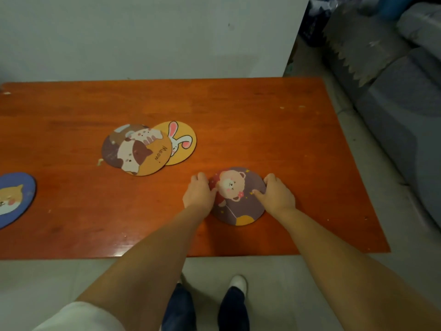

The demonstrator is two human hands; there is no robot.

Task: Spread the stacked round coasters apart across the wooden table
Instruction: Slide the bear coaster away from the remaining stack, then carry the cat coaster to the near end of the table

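Landmark: bear coaster [238, 195], lying flat on the bench [262, 130] toward its near edge.
Left hand [199, 194]: pressed against the left rim of the bear coaster, fingers [201, 179] curled down around the edge; a light pinch on the rim, not a closed grasp.
Right hand [278, 193]: against the right rim of the bear coaster, thumb laid on the printed face, the other fingers curled over the far-right edge; same light hold.
Bear coaster status: separated, well apart from every other coaster; whether a second coaster lies beneath it cannot be told.
Blue dog coaster [14, 199]: far to the left of the bear coaster, alone, cut by the frame edge; counted as spread.
Remaining pile: beyond and left of the bear coaster, three overlapping. The Meow cat coaster [145, 155] lies on top, a brown coaster [112, 149] partly under its left side, the yellow rabbit coaster [182, 144] partly under its right side.
Progress: judged roughly half done; two coasters clear, three touching.
Outstanding: release the bear coaster, then draw the three apart onto the bare bench to the right and beyond.
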